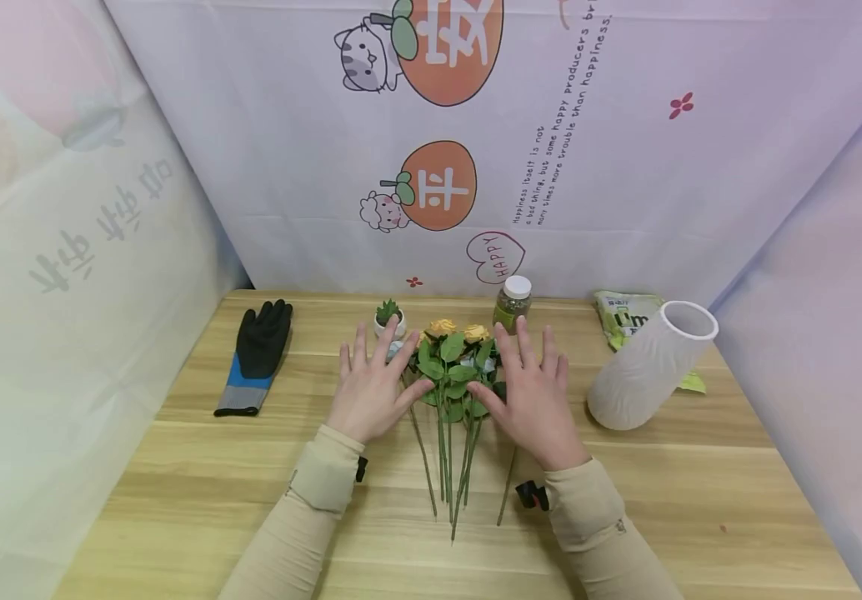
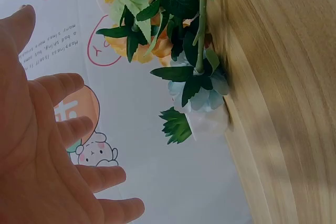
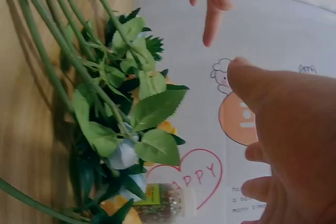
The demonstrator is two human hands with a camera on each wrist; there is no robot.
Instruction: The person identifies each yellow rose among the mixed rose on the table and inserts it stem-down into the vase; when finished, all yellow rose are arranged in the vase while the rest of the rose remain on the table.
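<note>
Artificial flowers (image 1: 452, 371) with green leaves, yellow and pale blue blooms and long stems lie bunched on the table, stems pointing toward me. Above their left side my left hand (image 1: 373, 385) is spread, fingers straight. My right hand (image 1: 532, 398) spreads likewise over their right side. Neither hand holds anything. In the left wrist view the left palm (image 2: 37, 145) is apart from the blooms (image 2: 202, 90). In the right wrist view the right hand (image 3: 294, 124) hovers clear of the leaves (image 3: 157, 111).
Behind the flowers stand a small potted succulent (image 1: 389, 318) and a white-lidded jar (image 1: 513, 304). A black, blue and grey glove (image 1: 257, 354) lies at left. On the right, a white ribbed vase (image 1: 649, 367) leans by a green packet (image 1: 618, 312). A printed curtain (image 1: 311, 183) rises behind.
</note>
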